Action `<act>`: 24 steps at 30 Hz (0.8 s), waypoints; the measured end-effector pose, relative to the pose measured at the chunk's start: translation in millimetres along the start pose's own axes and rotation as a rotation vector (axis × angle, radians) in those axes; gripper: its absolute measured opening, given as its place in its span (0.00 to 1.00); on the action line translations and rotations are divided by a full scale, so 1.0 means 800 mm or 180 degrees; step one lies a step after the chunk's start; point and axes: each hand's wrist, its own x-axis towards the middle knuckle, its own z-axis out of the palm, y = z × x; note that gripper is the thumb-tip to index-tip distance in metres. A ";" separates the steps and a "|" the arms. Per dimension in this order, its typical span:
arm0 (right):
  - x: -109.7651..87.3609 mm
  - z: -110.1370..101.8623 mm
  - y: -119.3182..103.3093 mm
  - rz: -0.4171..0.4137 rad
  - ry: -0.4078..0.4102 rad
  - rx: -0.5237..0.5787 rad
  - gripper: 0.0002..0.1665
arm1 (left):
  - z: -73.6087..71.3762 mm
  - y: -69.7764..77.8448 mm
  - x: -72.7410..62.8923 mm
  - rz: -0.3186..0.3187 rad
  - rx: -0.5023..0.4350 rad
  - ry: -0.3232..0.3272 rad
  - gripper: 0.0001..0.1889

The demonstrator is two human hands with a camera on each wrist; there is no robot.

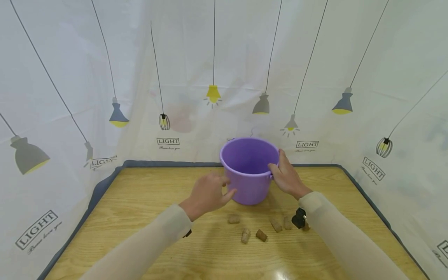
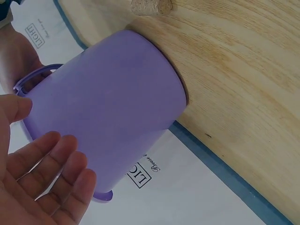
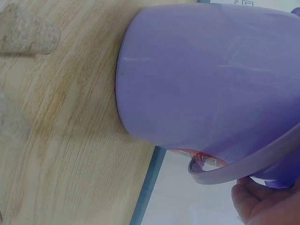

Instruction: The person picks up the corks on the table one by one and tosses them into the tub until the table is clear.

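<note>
A purple plastic bucket (image 1: 249,190) stands upright near the back of the wooden table, its handle (image 3: 243,171) hanging down at the side. At the rim on the bucket's right, my right hand (image 1: 288,177) grips it with the thumb toward me. My left hand (image 1: 209,194) is at the bucket's left side, fingers loosely spread and thumb apart. In the left wrist view, its fingers (image 2: 70,159) overlap the bucket wall near the rim and hold nothing. Several corks lie in front of the bucket, among them a darker cork (image 1: 261,235) and a pale cork (image 1: 246,235).
Another cork (image 1: 233,219) lies left of the others, and one is partly hidden behind the black wrist device (image 1: 299,218) on the right arm. A white cloth printed with lamps (image 1: 196,58) hangs around the table (image 1: 140,217), with a dark blue border along the table's edges.
</note>
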 end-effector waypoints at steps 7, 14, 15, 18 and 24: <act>0.001 0.000 0.001 -0.0021 0.0019 0.0025 0.45 | 0.003 -0.001 -0.004 -0.0004 -0.0034 -0.0152 0.12; 0.002 -0.001 0.001 -0.0068 0.0028 0.0024 0.44 | 0.011 -0.004 -0.010 -0.0033 -0.0069 -0.0293 0.11; 0.002 -0.001 0.001 -0.0071 0.0029 0.0034 0.44 | 0.013 -0.004 -0.011 -0.0035 -0.0078 -0.0307 0.11; 0.002 -0.001 0.000 -0.0079 0.0029 0.0076 0.43 | 0.018 -0.006 -0.013 -0.0006 -0.0091 -0.0316 0.09; 0.001 -0.001 -0.002 -0.0117 0.0026 0.0113 0.42 | 0.023 -0.008 -0.018 0.0046 -0.0093 -0.0303 0.09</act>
